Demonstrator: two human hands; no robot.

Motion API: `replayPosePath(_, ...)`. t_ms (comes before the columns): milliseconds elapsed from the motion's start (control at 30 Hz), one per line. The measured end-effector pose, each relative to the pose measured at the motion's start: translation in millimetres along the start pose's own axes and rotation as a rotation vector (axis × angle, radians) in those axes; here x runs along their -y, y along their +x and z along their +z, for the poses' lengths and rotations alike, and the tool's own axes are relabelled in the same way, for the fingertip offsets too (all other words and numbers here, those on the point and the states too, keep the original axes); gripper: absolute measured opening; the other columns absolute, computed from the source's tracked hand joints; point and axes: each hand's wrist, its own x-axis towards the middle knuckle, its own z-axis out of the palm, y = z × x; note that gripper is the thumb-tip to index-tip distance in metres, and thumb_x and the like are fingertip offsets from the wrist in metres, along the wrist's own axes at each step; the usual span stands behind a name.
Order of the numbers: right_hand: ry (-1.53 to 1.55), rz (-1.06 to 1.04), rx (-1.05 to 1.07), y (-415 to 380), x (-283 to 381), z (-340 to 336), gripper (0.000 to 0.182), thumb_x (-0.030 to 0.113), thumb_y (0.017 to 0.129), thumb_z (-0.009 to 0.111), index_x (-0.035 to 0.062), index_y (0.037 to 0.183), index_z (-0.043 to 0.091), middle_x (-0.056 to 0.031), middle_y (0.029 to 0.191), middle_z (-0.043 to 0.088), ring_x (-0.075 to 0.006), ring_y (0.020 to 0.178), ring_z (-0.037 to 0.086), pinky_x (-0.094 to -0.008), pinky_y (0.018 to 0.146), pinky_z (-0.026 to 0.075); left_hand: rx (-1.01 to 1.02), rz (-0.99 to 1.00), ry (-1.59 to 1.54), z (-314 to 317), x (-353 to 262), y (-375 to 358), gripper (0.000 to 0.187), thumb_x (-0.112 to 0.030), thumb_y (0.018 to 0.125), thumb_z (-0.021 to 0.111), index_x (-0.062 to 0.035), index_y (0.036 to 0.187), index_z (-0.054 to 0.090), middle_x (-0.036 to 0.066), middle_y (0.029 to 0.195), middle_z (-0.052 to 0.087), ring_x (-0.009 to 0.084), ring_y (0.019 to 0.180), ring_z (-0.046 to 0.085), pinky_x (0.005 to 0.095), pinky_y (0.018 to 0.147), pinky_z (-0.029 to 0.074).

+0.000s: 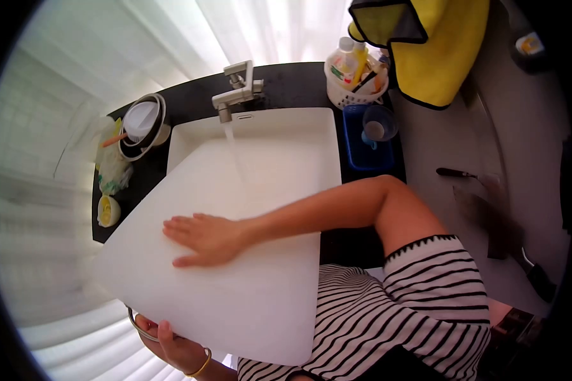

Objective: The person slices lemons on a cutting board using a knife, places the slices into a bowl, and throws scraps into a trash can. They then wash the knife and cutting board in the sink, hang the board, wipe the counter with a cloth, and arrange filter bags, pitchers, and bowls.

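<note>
A large white cutting board (260,292) lies tilted over the white sink (327,127), covering much of its basin. My left hand (175,349) grips the board at its lower left edge, thumb on the near side. A thin metal handle or ring (133,320) shows beside those fingers; how it is attached is hidden. Flat on the board's upper face rests my right hand (210,240), its fingers stretched out and holding nothing. Water (235,152) runs from the faucet (235,95) toward the board's far part.
Right of the sink are a blue tray (356,155) with a clear cup (380,124) and a white basket (346,98) of bottles. A yellow cloth (445,57) hangs above. Nested bowls (143,124) stand left; a cleaver-like blade (483,213) lies far right.
</note>
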Motion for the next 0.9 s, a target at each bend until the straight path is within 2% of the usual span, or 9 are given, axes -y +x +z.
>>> replayPosePath(167, 0.116, 0.438, -0.103, 9.6, -157.8, -12.0, 0.067, 0.048, 0.093, 0.034, -0.0036, 0.135, 0.03, -0.021, 0.143, 0.029, -0.0324, 0.134, 0.026, -0.0396, 0.109, 0.022, 0.056, 0.027, -0.012, -22.8, 6.4, 7.2, 0.013, -0.015, 0.076, 0.052, -0.0058, 0.076, 0.042, 0.0, 0.069, 0.042, 0.008, 0.062, 0.039, 0.0199, 0.057, 0.035)
replayPosePath(233, 0.106, 0.504, -0.043, -16.3, -170.3, -43.6, 0.059, 0.043, 0.093, 0.038, -0.0037, 0.129, 0.038, -0.021, 0.138, 0.037, -0.0347, 0.128, 0.036, -0.0407, 0.105, 0.029, 0.015, 0.019, -0.061, -12.6, -0.8, 5.9, 0.023, -0.009, 0.075, 0.051, -0.0114, 0.066, 0.03, -0.004, 0.061, 0.032, 0.0055, 0.054, 0.028, 0.0183, 0.05, 0.026)
replayPosePath(300, -0.027, 0.475, -0.188, -13.5, -246.4, -17.6, 0.053, 0.038, 0.094, 0.038, -0.0056, 0.125, 0.042, -0.0229, 0.132, 0.042, -0.0362, 0.122, 0.041, -0.0418, 0.101, 0.032, -0.047, 0.012, -0.027, -10.2, -4.4, 7.6, 0.022, -0.011, 0.071, 0.052, -0.0109, 0.067, 0.031, -0.002, 0.059, 0.033, 0.0057, 0.052, 0.029, 0.0184, 0.048, 0.026)
replayPosePath(500, -0.204, 0.717, -0.472, -34.4, -277.6, -46.3, 0.033, 0.023, 0.085, 0.043, -0.0001, 0.105, 0.058, -0.0213, 0.098, 0.064, -0.0376, 0.092, 0.059, -0.044, 0.082, 0.046, -0.113, 0.08, 0.0, -11.7, -4.4, 13.6, 0.019, -0.01, 0.07, 0.051, -0.01, 0.068, 0.032, -0.001, 0.057, 0.037, 0.0047, 0.049, 0.03, 0.0164, 0.046, 0.025)
replayPosePath(567, -0.165, 0.633, -1.009, -29.5, -264.2, -54.8, 0.033, 0.018, 0.081, 0.05, 0.001, 0.108, 0.057, -0.019, 0.089, 0.065, -0.0327, 0.086, 0.062, -0.041, 0.077, 0.048, -0.1, 0.051, -0.025, -10.5, -7.2, 13.9, 0.017, -0.011, 0.074, 0.05, -0.0094, 0.069, 0.034, -0.001, 0.054, 0.041, 0.005, 0.041, 0.033, 0.0156, 0.04, 0.026)
replayPosePath(633, -0.043, 0.574, -1.246, -22.4, -254.8, -79.4, 0.038, 0.011, 0.076, 0.054, -0.0009, 0.112, 0.055, -0.0185, 0.099, 0.063, -0.0297, 0.087, 0.063, -0.0396, 0.076, 0.049, -0.114, 0.033, -0.038, -4.9, -11.9, 10.5, 0.017, -0.013, 0.078, 0.051, -0.0086, 0.071, 0.036, 0.001, 0.05, 0.045, 0.0073, 0.033, 0.036, 0.0182, 0.031, 0.028)
replayPosePath(700, -0.19, 0.52, -1.49, -8.4, -273.4, -96.8, 0.045, 0.008, 0.074, 0.056, -0.0017, 0.118, 0.052, -0.0176, 0.113, 0.058, -0.0291, 0.091, 0.063, -0.0392, 0.079, 0.049, -0.081, -0.005, -0.021, -11.8, -10.8, 11.0, 0.018, -0.014, 0.079, 0.052, -0.0082, 0.073, 0.037, 0.003, 0.048, 0.046, 0.01, 0.029, 0.038, 0.0214, 0.026, 0.03)
replayPosePath(833, -0.312, 0.521, -1.437, -0.8, -279.3, -113.1, 0.051, 0.008, 0.073, 0.056, -0.0019, 0.122, 0.049, -0.0172, 0.125, 0.051, -0.0296, 0.097, 0.061, -0.0379, 0.084, 0.048, -0.052, -0.012, 0.074, -21.4, -8.8, 9.5, 0.023, -0.018, 0.083, 0.054, -0.0078, 0.073, 0.037, 0.004, 0.048, 0.046, 0.0114, 0.03, 0.04, 0.0232, 0.028, 0.033)
replayPosePath(900, -0.09, 0.585, -1.314, -5.6, -250.2, -114.7, 0.061, 0.012, 0.071, 0.055, -0.0024, 0.129, 0.043, -0.0179, 0.127, 0.049, -0.0314, 0.117, 0.048, -0.0343, 0.099, 0.039, -0.058, 0.008, 0.11, -27.4, -6.3, 9.7, 0.029, -0.024, 0.085, 0.058, -0.0077, 0.072, 0.037, 0.003, 0.048, 0.046, 0.0114, 0.031, 0.041, 0.024, 0.029, 0.034)
